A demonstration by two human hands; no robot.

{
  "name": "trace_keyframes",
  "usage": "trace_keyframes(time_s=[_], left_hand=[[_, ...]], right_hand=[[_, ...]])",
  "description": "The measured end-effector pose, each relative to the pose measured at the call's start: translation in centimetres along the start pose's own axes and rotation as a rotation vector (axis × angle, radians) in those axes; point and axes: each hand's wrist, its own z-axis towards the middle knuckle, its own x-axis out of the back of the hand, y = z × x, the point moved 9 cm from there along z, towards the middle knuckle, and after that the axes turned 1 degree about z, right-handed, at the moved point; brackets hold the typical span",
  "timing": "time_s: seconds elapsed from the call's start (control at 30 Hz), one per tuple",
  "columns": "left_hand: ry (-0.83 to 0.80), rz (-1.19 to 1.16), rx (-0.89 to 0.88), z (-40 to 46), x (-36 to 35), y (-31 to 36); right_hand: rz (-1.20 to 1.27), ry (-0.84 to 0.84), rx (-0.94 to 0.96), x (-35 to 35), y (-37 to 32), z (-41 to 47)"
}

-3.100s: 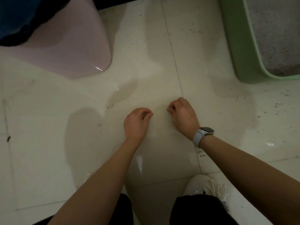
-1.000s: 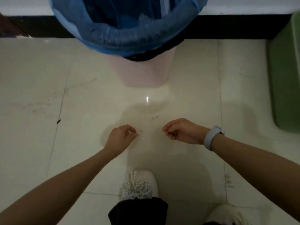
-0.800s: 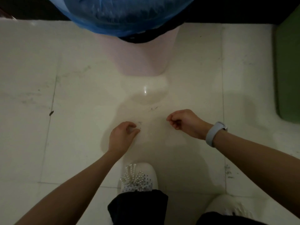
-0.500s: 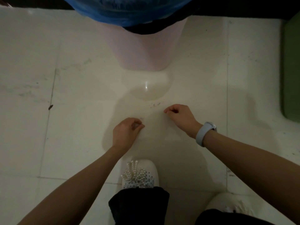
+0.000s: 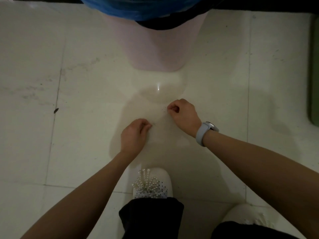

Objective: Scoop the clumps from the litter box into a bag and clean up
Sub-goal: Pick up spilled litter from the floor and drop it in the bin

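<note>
Both hands crouch low over the pale glossy tiled floor (image 5: 82, 138). The left hand (image 5: 133, 135) and right hand (image 5: 183, 112) each have a curled grip, fingertips pressed together; what they pinch, I cannot tell. Dark litter specks (image 5: 164, 108) lie just beside the right fingertips: light, gritty, probably best pinched singly. The blue plastic bag lining the pink plastic bin (image 5: 155, 49) sits at twelve o'clock; the green plastic litter box (image 5: 314, 75) at three.

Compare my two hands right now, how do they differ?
The right hand wears a pale wristband; the left hand has a bare wrist. The right hand reaches farther forward, nearer the pink bin, while the left sits closer to the beaded shoe. Both have curled fingers low over the tiled floor.
</note>
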Motion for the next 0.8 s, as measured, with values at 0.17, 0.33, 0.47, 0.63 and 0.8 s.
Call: trace_keyframes(time_s=[0.17, 0.33, 0.47, 0.63, 0.8], left_hand=[[0.033, -0.053, 0.072, -0.6, 1.1, -1.8], [0.009, -0.023, 0.041, -1.3, 0.2, -1.0], [0.016, -0.069, 0.066, -0.9, 0.2, -0.7], [0.143, -0.209, 0.213, -0.2, 2.4, -2.4], [0.189, -0.197, 0.284, -0.1, 3.8, -4.5]], right_hand=[[-0.034, -0.010, 0.020, -0.4, 0.4, 0.2], [-0.041, 0.001, 0.054, -0.4, 0.5, 0.4], [-0.059, 0.013, 0.064, -0.6, 0.5, 0.6], [-0.165, -0.021, 0.105, -1.4, -0.2, 1.4], [-0.302, -0.054, 0.056, -2.1, -0.6, 2.3]])
